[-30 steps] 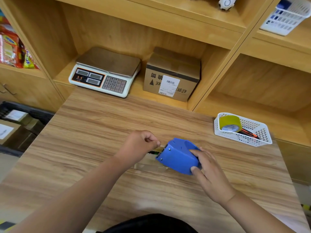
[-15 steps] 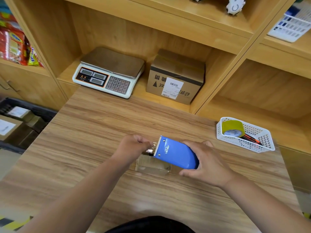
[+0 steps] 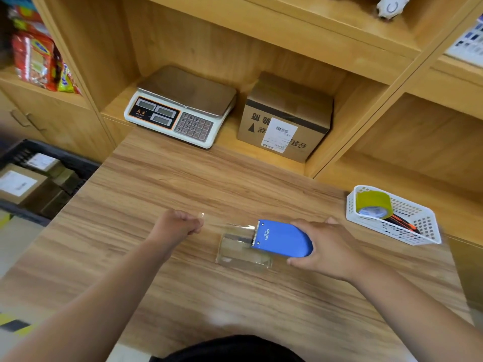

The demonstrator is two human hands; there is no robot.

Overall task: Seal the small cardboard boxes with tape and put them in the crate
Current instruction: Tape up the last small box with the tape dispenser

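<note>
My right hand [image 3: 326, 248] grips a blue tape dispenser [image 3: 283, 241] just above the wooden table [image 3: 183, 184]. My left hand [image 3: 177, 224] pinches the free end of the clear tape [image 3: 224, 227], and a strip stretches from it to the dispenser's toothed edge. A loose clear piece of tape [image 3: 243, 253] lies on the table under the dispenser. A cardboard box [image 3: 285, 118] with a white label stands on the shelf behind the table. A black crate [image 3: 78, 165] at the far left, on the floor, holds several labelled cardboard boxes [image 3: 18, 184].
A digital scale [image 3: 180, 107] sits on the shelf left of the box. A white basket [image 3: 418, 231] at the table's right edge holds a yellow tape roll [image 3: 373, 203] and a red-and-black tool. Snack packets [image 3: 36, 61] fill the upper left shelf.
My left hand has pulled the tape end leftward, away from the dispenser, drawing out a longer strip. My right hand turned the dispenser flat and shifted it slightly right.
</note>
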